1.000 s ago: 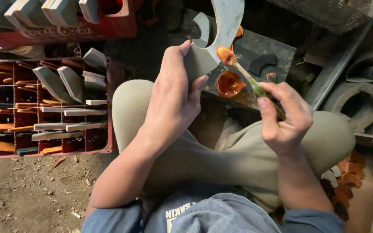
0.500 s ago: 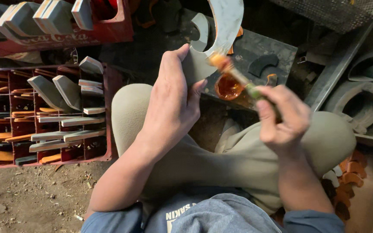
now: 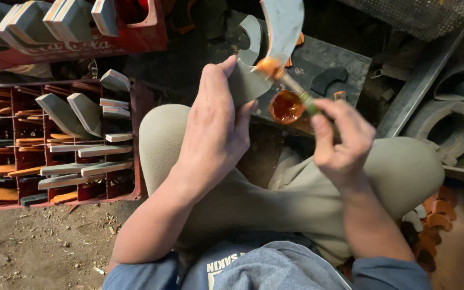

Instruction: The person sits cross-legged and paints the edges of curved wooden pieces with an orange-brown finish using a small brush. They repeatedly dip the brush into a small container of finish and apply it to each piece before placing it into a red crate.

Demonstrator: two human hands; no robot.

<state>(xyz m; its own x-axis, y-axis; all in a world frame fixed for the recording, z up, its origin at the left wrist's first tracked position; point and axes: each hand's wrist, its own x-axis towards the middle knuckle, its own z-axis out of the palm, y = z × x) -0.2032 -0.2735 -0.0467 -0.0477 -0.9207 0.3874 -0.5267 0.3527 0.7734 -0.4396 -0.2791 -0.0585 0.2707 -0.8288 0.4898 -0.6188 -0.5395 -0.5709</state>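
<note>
Orange glue on the brush (image 3: 291,88) tip has slid up onto the grey curved sole piece (image 3: 275,37) at top centre, leaving the little orange pot (image 3: 286,106) below. Left hand (image 3: 216,129) stays clamped round the piece's lower end; right hand (image 3: 342,142) pinches the brush handle, so coating is under way.

The left hand (image 3: 216,134) holds a curved piece (image 3: 275,48) above the knees, and the brush (image 3: 288,86) in the right hand (image 3: 342,142) touches it. A small bowl (image 3: 285,106) sits on a slab (image 3: 339,67) behind the hands. A crate (image 3: 135,107) full of pieces stands to the left
</note>
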